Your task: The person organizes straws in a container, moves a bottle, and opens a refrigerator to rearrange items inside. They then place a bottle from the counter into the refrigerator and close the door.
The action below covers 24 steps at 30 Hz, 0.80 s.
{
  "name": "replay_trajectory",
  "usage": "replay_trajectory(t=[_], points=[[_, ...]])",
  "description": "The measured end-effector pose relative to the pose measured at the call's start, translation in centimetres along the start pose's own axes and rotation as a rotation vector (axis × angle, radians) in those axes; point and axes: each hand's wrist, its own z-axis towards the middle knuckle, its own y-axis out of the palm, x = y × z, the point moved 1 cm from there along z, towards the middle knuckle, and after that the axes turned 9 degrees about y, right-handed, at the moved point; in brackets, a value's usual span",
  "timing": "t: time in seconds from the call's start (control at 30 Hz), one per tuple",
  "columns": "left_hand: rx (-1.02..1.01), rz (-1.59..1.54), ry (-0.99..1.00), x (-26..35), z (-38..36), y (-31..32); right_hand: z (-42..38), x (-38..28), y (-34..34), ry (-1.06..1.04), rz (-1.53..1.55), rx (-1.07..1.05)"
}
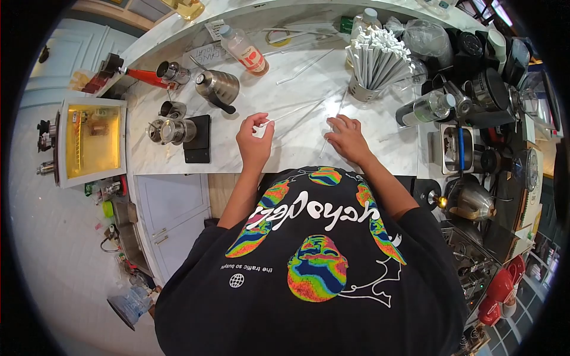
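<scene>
My left hand (255,139) is over the marble counter, its thumb and fingers curled together around one end of a thin, clear straw-like strip (297,110). The strip runs up and right from the fingertips. My right hand (347,137) rests palm down near the counter's front, fingers bent and slightly apart, beside another thin strip (342,102); whether it touches that strip is hard to tell. Beyond my right hand stands a metal cup (363,91) packed with white-wrapped straws (380,59). More thin strips (306,66) lie farther back on the counter (285,145).
Left: a steel gooseneck kettle (218,88), a black scale (198,139), a glass pot (173,131) and a red-labelled bottle (244,50). Right: a clear bottle (426,108), a steel container (456,148) and crowded black equipment (490,89). The counter's front edge is close to my body.
</scene>
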Motion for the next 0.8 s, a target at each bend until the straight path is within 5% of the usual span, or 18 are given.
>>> replay_trajectory(t=[0.33,0.67,0.8], points=[[0.053,0.048,-0.061,-1.1,-1.0,-2.0,2.0,-2.6,0.9,-0.141,0.039,0.009],[0.103,-0.201,0.053,2.9,0.9,-0.9,3.1,-3.4,-12.3,0.474,0.543,0.802],[0.001,-0.251,0.303,7.1,3.0,-0.5,4.5,-2.7,-18.3,0.389,0.806,1.003]])
